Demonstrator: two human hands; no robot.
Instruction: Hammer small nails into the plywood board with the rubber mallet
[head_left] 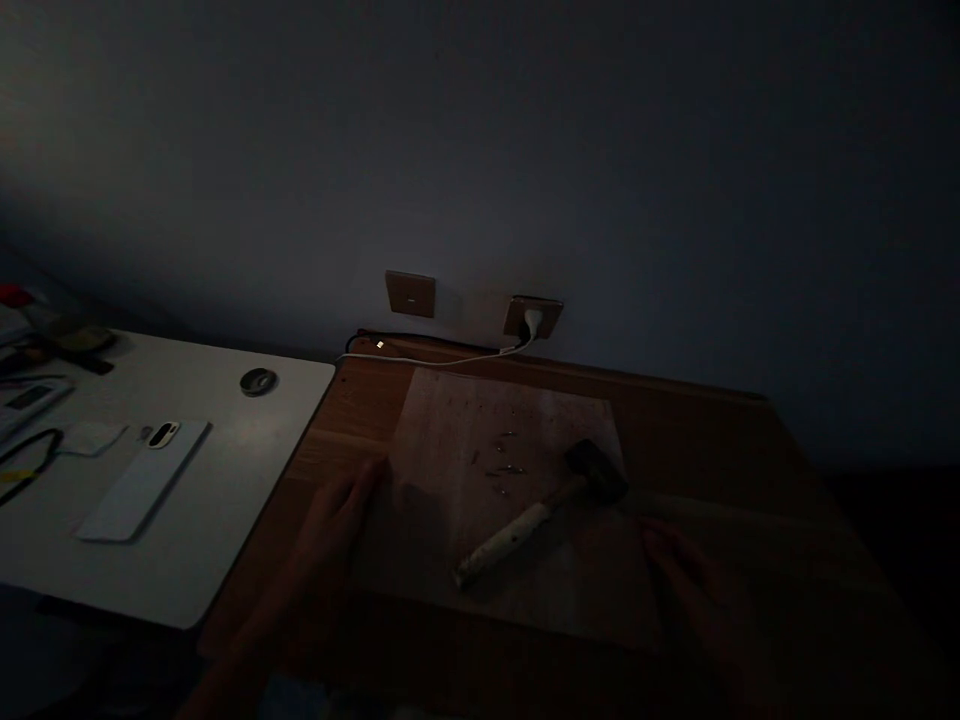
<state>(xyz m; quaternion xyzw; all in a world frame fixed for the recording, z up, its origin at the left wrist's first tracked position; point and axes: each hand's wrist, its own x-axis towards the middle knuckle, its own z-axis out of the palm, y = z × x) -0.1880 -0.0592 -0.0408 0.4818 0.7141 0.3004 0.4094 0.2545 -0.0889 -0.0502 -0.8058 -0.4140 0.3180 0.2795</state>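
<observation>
The scene is very dim. A thin, pale wooden board (442,430) lies on a brown wooden table. My left hand (337,515) holds the board's left edge, and my right hand (686,570) is at its right edge, with fingers curled against it and partly lost in shadow. On the board rests a mallet (517,530), its dark head to the upper right and its pale handle slanting toward me. Several small nails (511,469) lie loose beside the mallet. A row of tiny dark marks or nails shows near the board's far edge, too small to tell which.
To the left stands a white table (240,470) with a phone (146,485), a roll of tape (258,381) and assorted tools. Behind are a wall, a wall socket (551,312) with a white plug, and a cable (450,361) along the brown table's (705,430) back edge.
</observation>
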